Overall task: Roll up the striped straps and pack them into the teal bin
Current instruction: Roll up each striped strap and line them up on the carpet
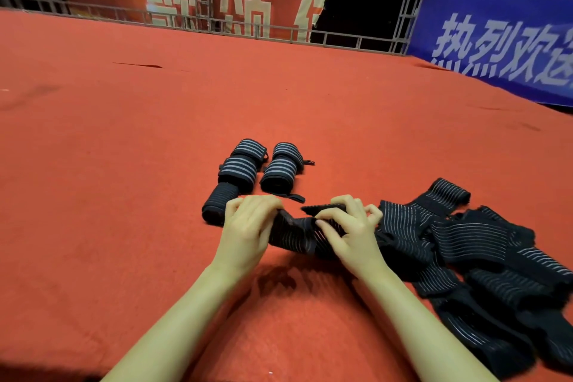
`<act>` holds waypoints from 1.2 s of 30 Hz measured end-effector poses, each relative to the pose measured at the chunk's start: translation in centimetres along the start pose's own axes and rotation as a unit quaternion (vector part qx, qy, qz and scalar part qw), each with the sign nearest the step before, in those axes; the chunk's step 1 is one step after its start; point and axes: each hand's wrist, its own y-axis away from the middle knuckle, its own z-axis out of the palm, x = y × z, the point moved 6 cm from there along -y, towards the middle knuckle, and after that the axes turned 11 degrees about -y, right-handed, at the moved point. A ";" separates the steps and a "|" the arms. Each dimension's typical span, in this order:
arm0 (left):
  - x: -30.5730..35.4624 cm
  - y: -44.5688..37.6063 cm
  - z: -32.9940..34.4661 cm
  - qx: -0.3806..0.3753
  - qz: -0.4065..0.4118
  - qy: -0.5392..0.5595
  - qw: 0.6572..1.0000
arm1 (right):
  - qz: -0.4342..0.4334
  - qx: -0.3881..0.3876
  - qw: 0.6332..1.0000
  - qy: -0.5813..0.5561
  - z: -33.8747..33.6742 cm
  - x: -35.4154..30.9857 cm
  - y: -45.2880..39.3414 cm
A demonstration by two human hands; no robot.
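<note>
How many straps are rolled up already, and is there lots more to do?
Five rolled straps lie on the red carpet. The left hand and right hand are both gripping another strap, rolling it. A loose pile of straps waits at the right. No teal bin is in view, so packing looks not yet done.

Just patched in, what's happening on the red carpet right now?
A person is rolling a striped strap with both hands: the left hand grips one end, and the right hand pinches the other. Five finished rolls lie just beyond the hands. A loose pile of unrolled straps waits to the right. No teal bin is in view.
</note>
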 end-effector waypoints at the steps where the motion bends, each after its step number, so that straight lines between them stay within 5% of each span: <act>1: 0.1 -0.6 -0.8 0.012 -0.014 0.018 1.000 | 0.012 -0.001 1.000 0.003 -0.3 0.2 0.1; 9: 2.2 -1.5 -1.1 -0.024 0.011 0.003 1.000 | 0.116 0.030 0.992 -0.030 -1.9 2.5 0.0; 15: 4.0 -3.0 -1.0 -0.024 0.049 0.013 0.998 | 0.063 0.048 0.996 -0.032 -4.3 0.5 -2.8; 36: 8.4 -5.7 0.6 0.034 -0.069 0.074 0.994 | 0.194 0.060 0.935 -0.292 -6.4 0.3 -2.8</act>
